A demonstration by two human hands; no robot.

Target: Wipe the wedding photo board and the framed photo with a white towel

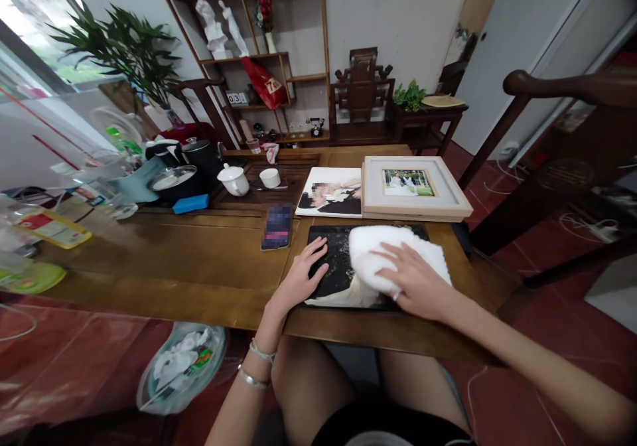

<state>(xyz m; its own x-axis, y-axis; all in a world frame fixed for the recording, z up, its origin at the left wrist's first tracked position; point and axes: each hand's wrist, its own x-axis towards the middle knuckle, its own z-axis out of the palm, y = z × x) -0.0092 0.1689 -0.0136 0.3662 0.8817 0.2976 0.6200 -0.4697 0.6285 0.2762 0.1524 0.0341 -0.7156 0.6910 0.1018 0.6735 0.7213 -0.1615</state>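
A dark, glossy photo panel [338,247] lies flat at the table's front edge. Pale specks show on its black part, and a cream-white area runs along the bottom. My left hand [302,277] rests on the panel's left edge with fingers stretched out, holding nothing. Over the right half, my right hand [405,277] grips a folded white towel [365,243] and presses it on the panel, fingers over the cloth. The towel hides much of the picture beneath. A phone [277,226] lies just beyond my left hand.
Behind the panel lie a photo print [331,192] and a pale framed photo [423,210]. To the left are a teapot [233,180], a white cup [270,178], a blue block [191,204] and a yellow-labelled bottle [52,225]. A lined bin [182,366] stands below. A wooden chair [562,141] is at right.
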